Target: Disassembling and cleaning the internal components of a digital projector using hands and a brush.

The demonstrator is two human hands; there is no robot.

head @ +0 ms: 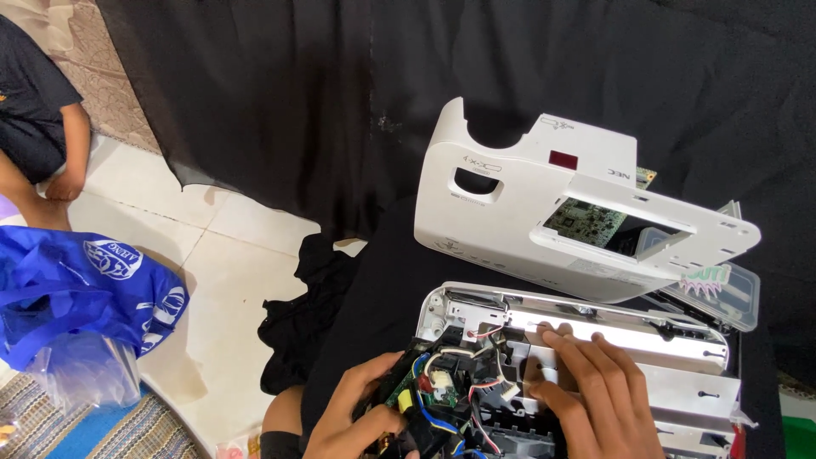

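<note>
At the far left a second person (34,119) in a dark shirt sits on the pale tiled floor (229,255), well apart from the work. Below that lies a crumpled blue bag (76,289) with a clear plastic bag (85,374) tucked against it and the edge of a striped mat (85,429) at the corner. A black curtain (280,93) hangs across the back, and black cloth (374,280) covers the surface where the work goes on. Near the lower middle the left hand (353,416) is curled shut around the wired power board (433,387), thumb and fingers gripping the cluster of green board, yellow part and blue and white wires at the left end of the opened projector base (595,340). That base lies on the black cloth right under the person, its white shell open upward. Just right of the board the right hand (586,391) lies flat and open on the metal plate (680,387) inside the base, fingers spread and pressing down, holding nothing. Behind the base, touching its far edge, the detached white top cover (510,204) stands tilted, a green circuit board (595,223) showing through its rectangular opening. At the far right a clear plastic box (722,289) lies beside the cover.
</note>
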